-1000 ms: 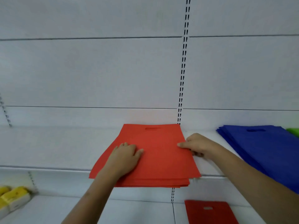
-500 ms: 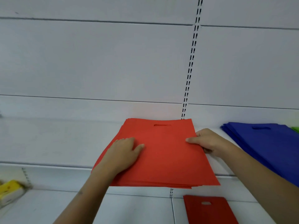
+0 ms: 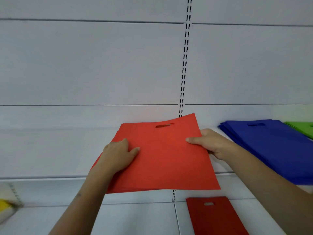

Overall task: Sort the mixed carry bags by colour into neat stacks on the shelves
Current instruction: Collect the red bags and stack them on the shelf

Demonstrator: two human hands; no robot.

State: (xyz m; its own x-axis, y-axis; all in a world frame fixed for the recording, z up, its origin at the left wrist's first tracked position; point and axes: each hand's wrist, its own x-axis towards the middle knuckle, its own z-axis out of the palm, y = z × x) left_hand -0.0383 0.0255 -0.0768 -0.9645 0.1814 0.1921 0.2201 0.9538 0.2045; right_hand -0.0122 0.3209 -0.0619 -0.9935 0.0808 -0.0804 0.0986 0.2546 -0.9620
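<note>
Red bag stack [image 3: 166,158] right edge lifted, tilted by right hand [image 3: 209,143].

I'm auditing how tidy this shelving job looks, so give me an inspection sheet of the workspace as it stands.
Surface: white shelf with a lower shelf beneath.
Job's things: red bag stack, top bag skewed; blue bag stack and green bags to its right; dark red bag on the lower shelf.
Clutter: blurred yellow item, lower left.
Grips: left hand rests flat on the red stack; right hand pinches its right edge.
Cables: nothing seen.
Surroundings: white back panels, slotted upright.
</note>
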